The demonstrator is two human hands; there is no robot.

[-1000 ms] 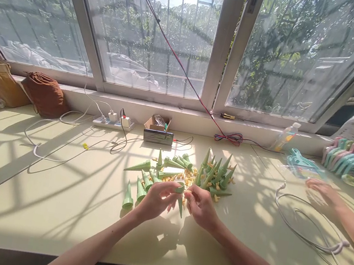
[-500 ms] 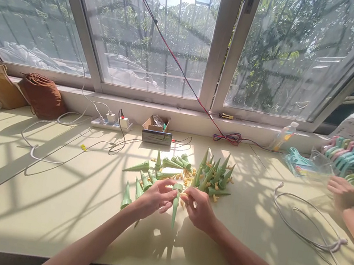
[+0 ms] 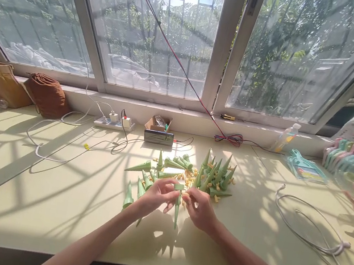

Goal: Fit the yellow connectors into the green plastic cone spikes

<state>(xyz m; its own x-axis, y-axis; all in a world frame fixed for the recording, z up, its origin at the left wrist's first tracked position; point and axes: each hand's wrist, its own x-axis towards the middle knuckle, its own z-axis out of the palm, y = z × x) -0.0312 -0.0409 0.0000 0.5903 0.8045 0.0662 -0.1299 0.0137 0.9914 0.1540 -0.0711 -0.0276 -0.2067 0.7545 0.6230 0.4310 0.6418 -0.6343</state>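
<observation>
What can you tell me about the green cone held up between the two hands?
The green cone is slim and smooth, seemingly plastic, with a wider collar-like band at its top. It points downward, nearly upright, tapering to a sharp tip above the pale table. The left hand grips it near the wide end. The right hand's fingertips are close beside it; whether they touch it is unclear.

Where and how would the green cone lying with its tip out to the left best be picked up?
Probably by the thicker body near its wide end, from above, fingers along both long sides. The green cone lies on its side, and its narrow tip offers little to hold. An upright cone stands close by the wide end, so avoid coming from there.
</observation>
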